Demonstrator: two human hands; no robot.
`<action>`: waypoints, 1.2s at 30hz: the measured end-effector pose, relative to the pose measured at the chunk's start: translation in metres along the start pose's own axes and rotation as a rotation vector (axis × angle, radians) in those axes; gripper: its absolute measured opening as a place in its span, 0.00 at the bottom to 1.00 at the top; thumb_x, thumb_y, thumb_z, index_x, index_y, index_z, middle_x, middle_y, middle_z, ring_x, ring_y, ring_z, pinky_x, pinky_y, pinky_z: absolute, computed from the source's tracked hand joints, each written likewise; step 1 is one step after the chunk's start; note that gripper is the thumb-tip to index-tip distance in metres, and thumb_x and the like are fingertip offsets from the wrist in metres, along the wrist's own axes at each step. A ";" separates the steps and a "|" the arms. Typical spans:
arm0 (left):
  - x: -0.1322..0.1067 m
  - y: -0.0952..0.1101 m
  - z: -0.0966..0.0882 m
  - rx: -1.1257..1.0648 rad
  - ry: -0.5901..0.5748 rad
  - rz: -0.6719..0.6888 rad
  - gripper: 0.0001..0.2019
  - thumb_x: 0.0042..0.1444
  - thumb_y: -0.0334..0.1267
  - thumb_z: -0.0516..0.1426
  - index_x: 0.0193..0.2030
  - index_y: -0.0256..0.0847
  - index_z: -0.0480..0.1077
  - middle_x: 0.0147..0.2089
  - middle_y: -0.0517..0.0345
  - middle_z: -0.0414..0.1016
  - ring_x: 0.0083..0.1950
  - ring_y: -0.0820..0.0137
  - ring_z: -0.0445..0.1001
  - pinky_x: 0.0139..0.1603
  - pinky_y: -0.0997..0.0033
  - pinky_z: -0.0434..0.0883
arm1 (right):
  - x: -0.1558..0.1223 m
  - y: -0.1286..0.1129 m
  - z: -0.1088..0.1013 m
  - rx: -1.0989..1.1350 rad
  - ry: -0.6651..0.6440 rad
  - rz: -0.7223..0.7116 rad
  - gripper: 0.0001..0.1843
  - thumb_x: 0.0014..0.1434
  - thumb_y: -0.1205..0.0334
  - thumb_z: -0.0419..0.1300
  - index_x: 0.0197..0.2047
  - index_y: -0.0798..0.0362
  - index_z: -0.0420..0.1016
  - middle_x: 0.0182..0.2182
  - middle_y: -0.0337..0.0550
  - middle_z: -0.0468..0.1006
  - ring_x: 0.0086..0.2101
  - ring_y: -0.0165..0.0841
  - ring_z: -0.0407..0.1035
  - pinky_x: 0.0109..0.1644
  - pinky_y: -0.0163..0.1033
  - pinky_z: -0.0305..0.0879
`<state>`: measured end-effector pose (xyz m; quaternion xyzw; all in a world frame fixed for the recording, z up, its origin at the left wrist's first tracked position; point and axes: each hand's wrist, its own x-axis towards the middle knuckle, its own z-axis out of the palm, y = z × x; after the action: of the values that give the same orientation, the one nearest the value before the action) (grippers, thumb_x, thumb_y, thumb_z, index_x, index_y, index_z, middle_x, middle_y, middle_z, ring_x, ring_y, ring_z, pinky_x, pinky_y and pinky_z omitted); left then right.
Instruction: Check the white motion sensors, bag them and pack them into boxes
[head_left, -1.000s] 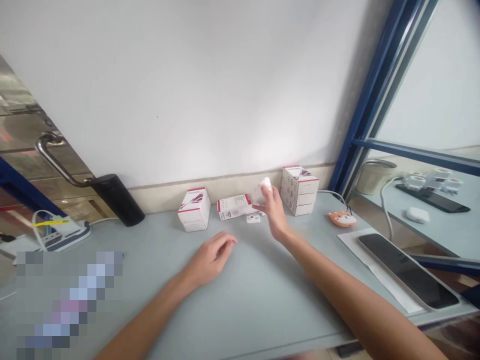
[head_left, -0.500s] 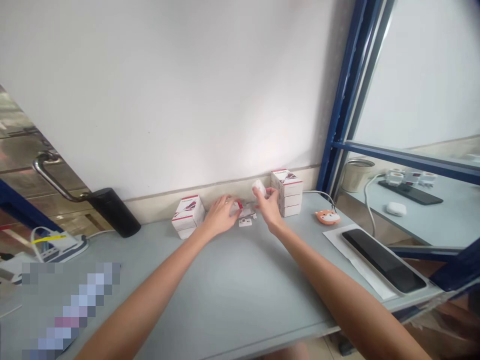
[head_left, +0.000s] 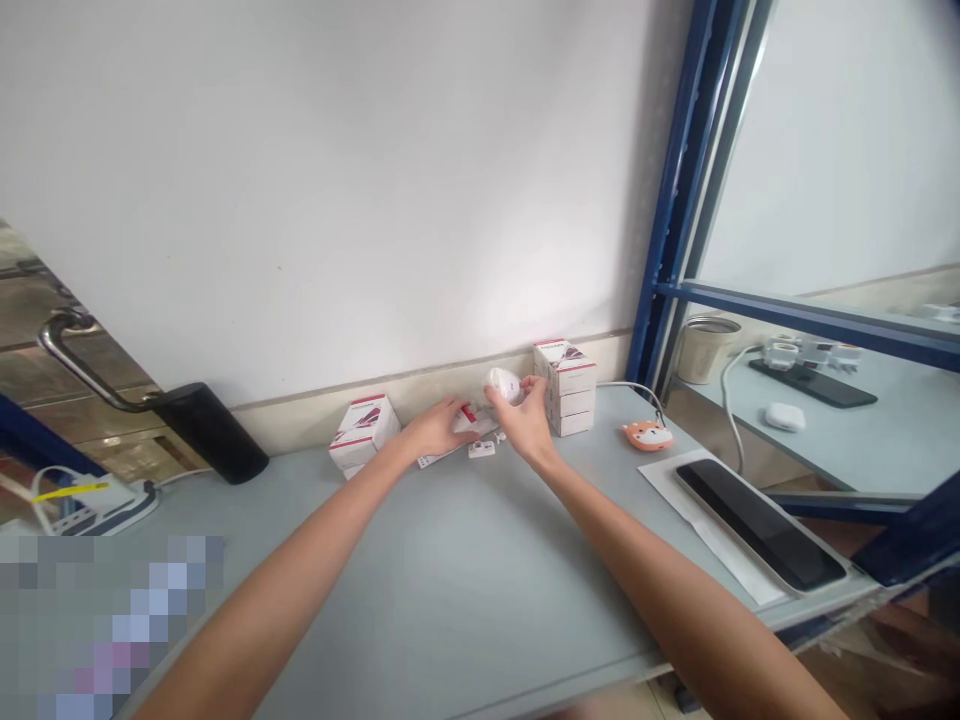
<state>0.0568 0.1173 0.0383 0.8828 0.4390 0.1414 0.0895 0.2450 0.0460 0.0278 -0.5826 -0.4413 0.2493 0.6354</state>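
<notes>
My right hand [head_left: 527, 425] is closed round a small white rounded device [head_left: 501, 383], held just above the grey table [head_left: 465, 590] near the back wall. My left hand [head_left: 433, 427] grips a flat white and red box [head_left: 466, 418] that lies on the table, right beside the device. A tiny white part [head_left: 481, 450] lies on the table under my hands. Another white and red box [head_left: 358, 428] stands to the left, and a stack of such boxes [head_left: 566, 386] to the right.
A black cylinder [head_left: 210, 432] leans at the back left near a white power strip [head_left: 90, 500]. An orange animal-shaped case [head_left: 647, 435] and a dark phone [head_left: 759, 523] on white paper lie at the right. A blue frame [head_left: 675, 190] borders another table with a metal cup [head_left: 703, 350].
My left hand reached from mid-table to the flat box and took hold of it. My right hand brought the white device down and left, close to that box.
</notes>
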 end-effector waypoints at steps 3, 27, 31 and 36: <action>-0.011 0.013 -0.007 0.061 0.080 0.055 0.33 0.58 0.54 0.64 0.69 0.46 0.67 0.63 0.46 0.74 0.62 0.48 0.74 0.60 0.50 0.71 | 0.000 -0.001 -0.002 -0.045 0.018 -0.044 0.36 0.51 0.31 0.65 0.50 0.48 0.58 0.51 0.51 0.71 0.51 0.45 0.71 0.53 0.47 0.69; -0.150 0.031 0.012 0.150 0.581 -0.002 0.28 0.62 0.47 0.64 0.68 0.53 0.66 0.59 0.51 0.76 0.57 0.56 0.78 0.56 0.56 0.76 | -0.052 -0.010 0.002 -0.201 -0.780 -0.242 0.25 0.58 0.45 0.68 0.54 0.45 0.67 0.50 0.44 0.71 0.46 0.38 0.70 0.50 0.46 0.73; -0.151 0.028 0.014 0.141 0.633 0.003 0.24 0.60 0.46 0.66 0.63 0.54 0.71 0.56 0.51 0.75 0.53 0.57 0.79 0.52 0.57 0.77 | -0.058 -0.006 0.009 -0.186 -0.663 -0.323 0.27 0.59 0.40 0.68 0.55 0.44 0.71 0.53 0.46 0.72 0.54 0.43 0.68 0.59 0.52 0.69; -0.153 0.028 0.017 0.124 0.648 0.026 0.22 0.60 0.42 0.66 0.60 0.55 0.71 0.56 0.52 0.73 0.50 0.58 0.78 0.48 0.59 0.77 | -0.078 -0.007 0.017 -0.299 -0.448 -0.475 0.26 0.62 0.40 0.67 0.59 0.40 0.73 0.61 0.51 0.67 0.63 0.49 0.60 0.67 0.61 0.63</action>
<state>-0.0045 -0.0222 0.0040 0.8012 0.4409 0.3891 -0.1105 0.1909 -0.0114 0.0119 -0.4811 -0.7243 0.1488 0.4709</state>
